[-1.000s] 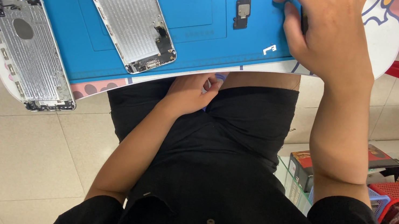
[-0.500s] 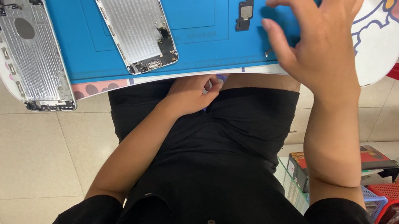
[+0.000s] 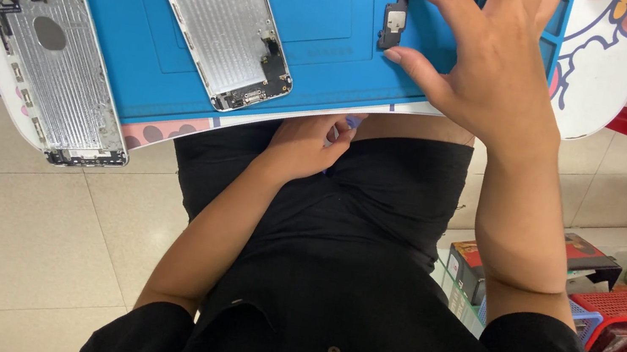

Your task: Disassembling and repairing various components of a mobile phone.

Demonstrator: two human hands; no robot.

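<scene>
While the left hand (image 3: 306,145) rests low in the lap, just under the near edge of the table (image 3: 606,73), its fingers curl loosely around something small with a bluish tip; what it is cannot be told, and the grip looks closed but light. Farther out, the right hand (image 3: 491,70) hovers over the blue work mat (image 3: 318,5), fingers spread wide and bent like a claw, holding nothing. Its thumb and forefinger stand on either side of the small dark phone part (image 3: 394,18), close to it but seemingly not yet pinching. To lift such a piece well, the judgement is that the fingertips should close gently on its long edges and raise it straight up, sparing any thin tail. Beyond to the left, one bare metal phone housing (image 3: 213,12) lies on the mat, and a second housing (image 3: 54,66) lies partly off it.
</scene>
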